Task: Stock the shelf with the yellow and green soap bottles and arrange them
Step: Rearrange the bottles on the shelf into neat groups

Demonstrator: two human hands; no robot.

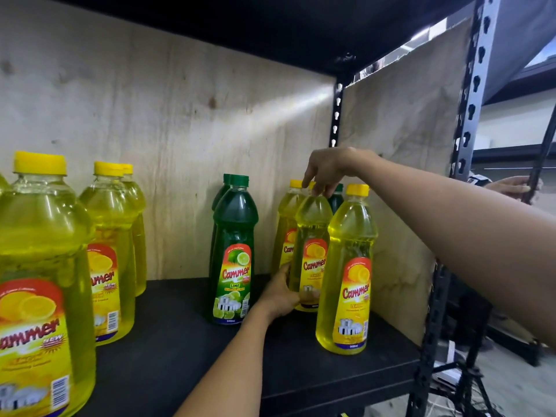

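A: Which bottle is in hand?

B: The middle yellow lemon soap bottle [311,251], in the cluster nearest the shelf's black corner post [336,115]. It stands on the black shelf board [186,335], just left of the front yellow bottle [347,272] and in front of another yellow one [285,230].

A: And the hands?

B: The left hand [281,291] wraps the bottle low, at the label, its grip closed around the base. The right hand [326,171] comes from above, fingertips pinching the cap and neck. Both are closed on the same bottle.

A: What makes this step go well?

B: I'd say steer from the bottom and only steady from the top. The bottle is tall and narrow, so a push at the cap alone would likely tip it into its neighbours, which sit very near or touching.

A: Where should it go?

B: Probably into line with the front yellow bottle, label facing out. A dark green cap [338,188] shows behind, so that row looks mixed; colours may want sorting.

A: And the green lime bottle [233,251]?

B: It stands farther left of the post, apart from the cluster, with a second green one behind it. Keep the left elbow clear of it.
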